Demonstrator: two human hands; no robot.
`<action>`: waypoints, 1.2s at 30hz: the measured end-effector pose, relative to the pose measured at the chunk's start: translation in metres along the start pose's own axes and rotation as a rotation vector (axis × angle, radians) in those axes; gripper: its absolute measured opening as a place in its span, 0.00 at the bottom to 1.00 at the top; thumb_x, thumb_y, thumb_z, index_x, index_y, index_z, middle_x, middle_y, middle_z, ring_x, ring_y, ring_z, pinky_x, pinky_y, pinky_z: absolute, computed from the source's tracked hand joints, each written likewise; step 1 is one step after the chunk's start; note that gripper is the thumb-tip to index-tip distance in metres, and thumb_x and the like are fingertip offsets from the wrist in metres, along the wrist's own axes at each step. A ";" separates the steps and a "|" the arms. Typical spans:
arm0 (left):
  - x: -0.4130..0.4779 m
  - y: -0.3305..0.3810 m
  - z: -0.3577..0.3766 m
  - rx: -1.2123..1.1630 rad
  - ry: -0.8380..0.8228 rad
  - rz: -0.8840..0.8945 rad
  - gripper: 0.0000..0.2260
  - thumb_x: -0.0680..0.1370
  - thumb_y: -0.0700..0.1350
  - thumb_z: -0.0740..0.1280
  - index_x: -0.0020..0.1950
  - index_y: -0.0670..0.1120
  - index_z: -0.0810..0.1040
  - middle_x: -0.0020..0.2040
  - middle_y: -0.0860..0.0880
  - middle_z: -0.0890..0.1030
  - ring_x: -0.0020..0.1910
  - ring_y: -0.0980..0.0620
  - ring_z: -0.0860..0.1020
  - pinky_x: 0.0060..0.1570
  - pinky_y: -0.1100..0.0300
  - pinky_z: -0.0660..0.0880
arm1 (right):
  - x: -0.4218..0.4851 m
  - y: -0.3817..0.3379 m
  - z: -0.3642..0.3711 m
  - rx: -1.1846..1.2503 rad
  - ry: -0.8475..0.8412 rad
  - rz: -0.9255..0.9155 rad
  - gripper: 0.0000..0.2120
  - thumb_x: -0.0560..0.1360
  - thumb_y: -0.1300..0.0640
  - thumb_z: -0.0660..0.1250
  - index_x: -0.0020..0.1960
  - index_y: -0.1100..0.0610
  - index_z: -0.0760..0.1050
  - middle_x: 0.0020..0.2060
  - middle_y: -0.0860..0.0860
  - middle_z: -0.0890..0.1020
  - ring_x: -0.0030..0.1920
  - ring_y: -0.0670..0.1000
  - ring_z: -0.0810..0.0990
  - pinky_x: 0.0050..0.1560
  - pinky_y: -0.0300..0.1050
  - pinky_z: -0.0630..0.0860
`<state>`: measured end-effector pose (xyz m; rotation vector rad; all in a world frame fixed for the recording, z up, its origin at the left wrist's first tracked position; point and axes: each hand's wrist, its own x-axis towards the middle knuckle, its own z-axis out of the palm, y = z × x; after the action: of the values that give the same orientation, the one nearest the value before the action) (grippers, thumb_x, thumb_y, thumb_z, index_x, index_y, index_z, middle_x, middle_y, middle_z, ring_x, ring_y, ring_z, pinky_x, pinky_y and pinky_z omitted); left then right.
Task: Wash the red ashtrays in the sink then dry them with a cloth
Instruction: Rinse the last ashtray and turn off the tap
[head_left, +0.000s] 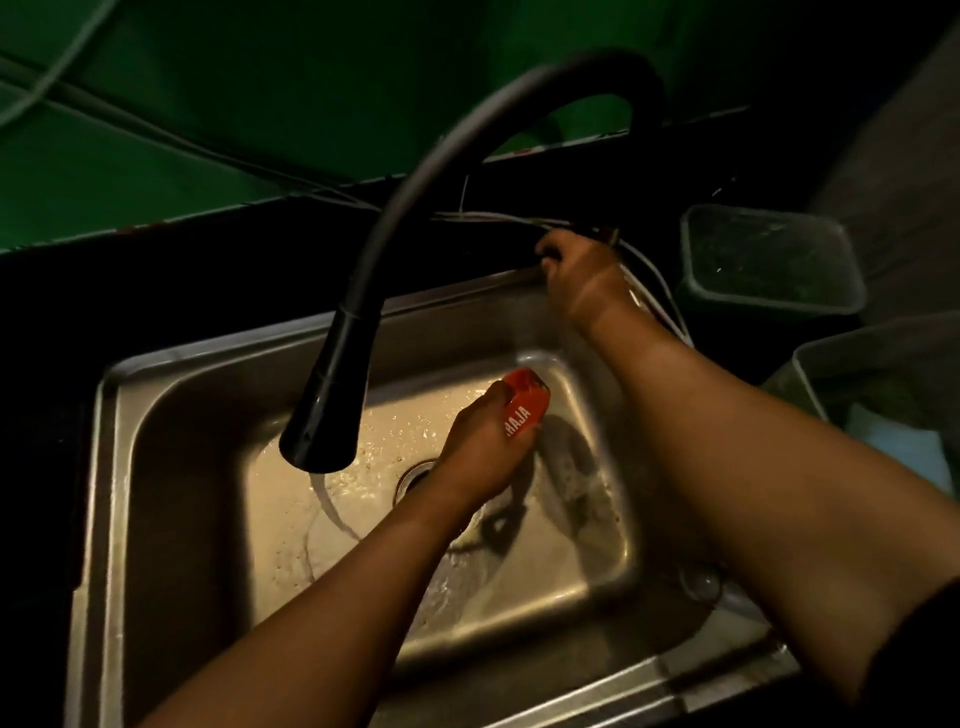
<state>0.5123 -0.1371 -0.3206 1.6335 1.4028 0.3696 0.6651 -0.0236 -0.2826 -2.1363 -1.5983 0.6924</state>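
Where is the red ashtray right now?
The red ashtray with white lettering is in the left hand, held over the right half of the stainless steel sink, right of the black faucet head and above the drain.

- left hand (480, 452) stretched forward and low, fingers curled shut around something
- right hand (582, 275) reaching further out, fingers bent, grip unclear

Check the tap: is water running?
On. A thin stream falls from the black spray head into the wet sink.
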 end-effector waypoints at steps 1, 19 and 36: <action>0.002 0.001 0.000 0.012 0.014 0.010 0.17 0.78 0.51 0.66 0.64 0.47 0.71 0.57 0.47 0.79 0.51 0.50 0.77 0.41 0.66 0.64 | 0.004 0.000 -0.001 0.043 0.001 0.022 0.12 0.79 0.62 0.58 0.60 0.60 0.77 0.56 0.61 0.80 0.57 0.59 0.77 0.53 0.42 0.69; -0.057 -0.010 -0.009 -0.255 -0.023 -0.050 0.13 0.74 0.53 0.69 0.53 0.49 0.72 0.47 0.49 0.79 0.43 0.49 0.78 0.42 0.58 0.75 | -0.121 0.041 0.020 0.467 0.053 0.213 0.19 0.80 0.50 0.61 0.70 0.49 0.67 0.68 0.52 0.72 0.63 0.50 0.73 0.55 0.43 0.72; -0.233 -0.106 -0.133 -0.470 0.360 -0.320 0.11 0.78 0.50 0.66 0.58 0.50 0.71 0.52 0.48 0.79 0.49 0.51 0.79 0.47 0.53 0.78 | -0.268 -0.104 0.123 0.749 -0.770 0.304 0.17 0.80 0.44 0.56 0.64 0.51 0.73 0.58 0.52 0.79 0.52 0.56 0.80 0.42 0.49 0.79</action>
<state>0.2788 -0.2952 -0.2570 0.9728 1.6583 0.7656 0.4502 -0.2502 -0.2803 -1.6001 -0.9991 2.0156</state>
